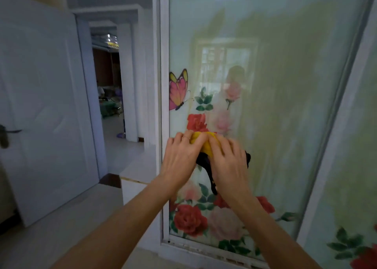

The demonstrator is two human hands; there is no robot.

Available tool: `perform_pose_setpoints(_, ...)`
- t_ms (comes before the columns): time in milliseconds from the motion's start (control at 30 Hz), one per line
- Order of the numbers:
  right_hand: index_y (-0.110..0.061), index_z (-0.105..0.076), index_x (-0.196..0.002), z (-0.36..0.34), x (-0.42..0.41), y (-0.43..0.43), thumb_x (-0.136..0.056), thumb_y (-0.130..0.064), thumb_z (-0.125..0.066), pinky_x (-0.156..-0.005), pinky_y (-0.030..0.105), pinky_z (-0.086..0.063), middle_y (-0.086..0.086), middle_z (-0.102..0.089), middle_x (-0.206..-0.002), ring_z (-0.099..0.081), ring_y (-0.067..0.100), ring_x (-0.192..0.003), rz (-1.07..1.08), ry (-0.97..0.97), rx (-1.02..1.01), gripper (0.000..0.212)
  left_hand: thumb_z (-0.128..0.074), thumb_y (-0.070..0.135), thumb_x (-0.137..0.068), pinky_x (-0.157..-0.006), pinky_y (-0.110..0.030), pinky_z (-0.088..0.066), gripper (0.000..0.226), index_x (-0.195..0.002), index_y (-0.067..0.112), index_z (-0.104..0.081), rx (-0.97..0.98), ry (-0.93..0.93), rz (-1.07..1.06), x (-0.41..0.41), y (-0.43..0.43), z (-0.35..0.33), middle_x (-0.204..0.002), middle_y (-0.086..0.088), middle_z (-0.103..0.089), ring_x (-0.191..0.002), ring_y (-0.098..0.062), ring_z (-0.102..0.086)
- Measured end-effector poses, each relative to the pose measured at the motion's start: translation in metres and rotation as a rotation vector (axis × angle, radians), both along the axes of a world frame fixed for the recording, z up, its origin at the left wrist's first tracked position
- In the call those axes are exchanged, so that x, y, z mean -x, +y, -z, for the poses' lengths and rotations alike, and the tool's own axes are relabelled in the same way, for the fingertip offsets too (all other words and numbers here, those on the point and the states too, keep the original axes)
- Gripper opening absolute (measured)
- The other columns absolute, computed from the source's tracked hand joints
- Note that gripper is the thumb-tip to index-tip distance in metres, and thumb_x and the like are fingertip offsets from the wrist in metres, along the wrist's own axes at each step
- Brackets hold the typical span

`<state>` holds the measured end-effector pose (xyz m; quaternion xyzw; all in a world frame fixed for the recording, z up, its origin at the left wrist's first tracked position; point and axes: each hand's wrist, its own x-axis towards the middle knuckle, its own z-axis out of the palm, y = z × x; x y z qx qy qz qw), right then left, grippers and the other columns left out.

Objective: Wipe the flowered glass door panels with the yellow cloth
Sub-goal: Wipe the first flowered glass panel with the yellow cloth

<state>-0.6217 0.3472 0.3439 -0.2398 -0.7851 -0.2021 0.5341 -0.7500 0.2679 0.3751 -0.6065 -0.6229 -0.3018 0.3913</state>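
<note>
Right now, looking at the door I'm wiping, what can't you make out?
Head view:
- yellow cloth: mostly covered by the left hand and right hand.
- dark shape under the hands: partly hidden, unidentifiable.
- second glass panel: cut off by the right edge.
- far room: too small, dim.

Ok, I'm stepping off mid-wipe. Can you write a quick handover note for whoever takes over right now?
Left hand: fingers curled over the yellow cloth, gripping it against the glass.
Right hand: fingers spread, pressing the same cloth flat.
Cloth: at mid-height on the near flowered panel, close to its left frame.
Done: can't tell how much is wiped; the glass above looks hazy.
Left: the rest of this panel, then the second panel on the right.
</note>
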Motion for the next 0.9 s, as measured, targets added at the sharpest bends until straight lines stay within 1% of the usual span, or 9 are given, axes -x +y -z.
perform_pose_setpoints(167,-0.005,-0.061,-0.136,-0.045,0.050,0.066,-0.096,-0.026,-0.052,-0.080,0.046,-0.053,0.009,-0.065,-0.127,-0.057,0.032,-0.102,-0.076,0.068,0.030,0.046,-0.068,0.009,-0.080,-0.066,-0.040,-0.045,0.046,-0.119,0.021,-0.046,-0.053,0.049,0.041,0.047,0.065,-0.053,-0.112,-0.019,-0.063,-0.086,-0.037,-0.061)
perform_pose_setpoints(300,-0.005,-0.060,-0.138,-0.074,0.081,0.100,-0.097,-0.032,-0.047,-0.083,0.043,-0.052,0.012,-0.065,-0.125,-0.055,0.030,-0.102,-0.121,0.136,0.035,0.051,-0.079,0.006,-0.080,-0.068,-0.038,-0.043,0.045,-0.118,0.017,-0.057,-0.108,0.067,0.005,0.079,0.108,-0.081,-0.117,-0.017,-0.062,-0.094,-0.036,-0.059)
perform_pose_setpoints(433,-0.006,-0.056,-0.142,-0.094,0.103,0.129,-0.098,-0.036,-0.043,-0.089,0.038,-0.047,0.012,-0.061,-0.128,-0.050,0.027,-0.107,-0.173,0.134,0.100,0.055,-0.051,0.006,-0.085,-0.064,-0.036,-0.039,0.032,-0.114,0.009,-0.062,-0.118,0.134,0.022,0.103,0.145,-0.107,-0.114,-0.020,-0.062,-0.087,-0.037,-0.057)
perform_pose_setpoints(467,-0.009,-0.054,-0.144,-0.097,0.106,0.133,-0.098,-0.039,-0.040,-0.092,0.035,-0.043,0.012,-0.059,-0.131,-0.047,0.025,-0.110,-0.212,0.140,0.161,0.056,-0.051,0.005,-0.084,-0.063,-0.038,-0.041,0.032,-0.114,0.009,-0.062,-0.116,0.138,0.031,0.108,0.151,-0.111,-0.114,-0.021,-0.062,-0.086,-0.037,-0.056)
perform_pose_setpoints(600,-0.023,-0.044,-0.154,-0.108,0.125,0.162,-0.101,-0.048,-0.030,-0.101,0.028,-0.028,0.011,-0.046,-0.147,-0.035,0.020,-0.125,-0.326,0.173,0.461,0.060,-0.076,0.003,-0.082,-0.066,-0.041,-0.047,0.042,-0.120,0.011,-0.061,-0.105,0.131,0.050,0.136,0.189,-0.120,-0.120,-0.020,-0.060,-0.093,-0.038,-0.058)
perform_pose_setpoints(667,-0.031,-0.037,-0.156,-0.110,0.140,0.179,-0.105,-0.047,-0.031,-0.111,0.036,-0.032,0.008,-0.040,-0.153,-0.036,0.022,-0.135,-0.350,0.168,0.580,0.054,-0.077,0.007,-0.083,-0.067,-0.042,-0.049,0.041,-0.120,0.010,-0.060,-0.102,0.137,0.067,0.149,0.204,-0.124,-0.121,-0.022,-0.060,-0.094,-0.041,-0.059)
perform_pose_setpoints(733,-0.040,-0.027,-0.158,-0.112,0.155,0.193,-0.109,-0.046,-0.036,-0.111,0.050,-0.043,0.005,-0.040,-0.153,-0.045,0.023,-0.134,-0.471,0.207,0.731,0.050,-0.079,0.010,-0.084,-0.069,-0.046,-0.052,0.039,-0.118,0.006,-0.060,-0.105,0.147,0.082,0.161,0.216,-0.128,-0.119,-0.026,-0.061,-0.094,-0.045,-0.061)
perform_pose_setpoints(833,-0.047,-0.011,-0.160,-0.119,0.184,0.214,-0.108,-0.049,-0.039,-0.105,0.050,-0.051,0.005,-0.045,-0.154,-0.055,0.024,-0.128,-0.669,0.310,1.030,0.059,-0.077,0.010,-0.085,-0.069,-0.048,-0.053,0.037,-0.118,0.004,-0.060,-0.115,0.155,0.095,0.190,0.242,-0.129,-0.118,-0.028,-0.061,-0.095,-0.046,-0.061)
perform_pose_setpoints(900,-0.046,-0.010,-0.160,-0.125,0.202,0.226,-0.107,-0.050,-0.044,-0.103,0.046,-0.051,0.002,-0.042,-0.155,-0.054,0.025,-0.128,-0.745,0.361,1.195,0.063,-0.073,0.009,-0.087,-0.072,-0.049,-0.052,0.035,-0.119,0.004,-0.059,-0.099,0.179,0.112,0.211,0.256,-0.129,-0.120,-0.027,-0.060,-0.097,-0.046,-0.060)
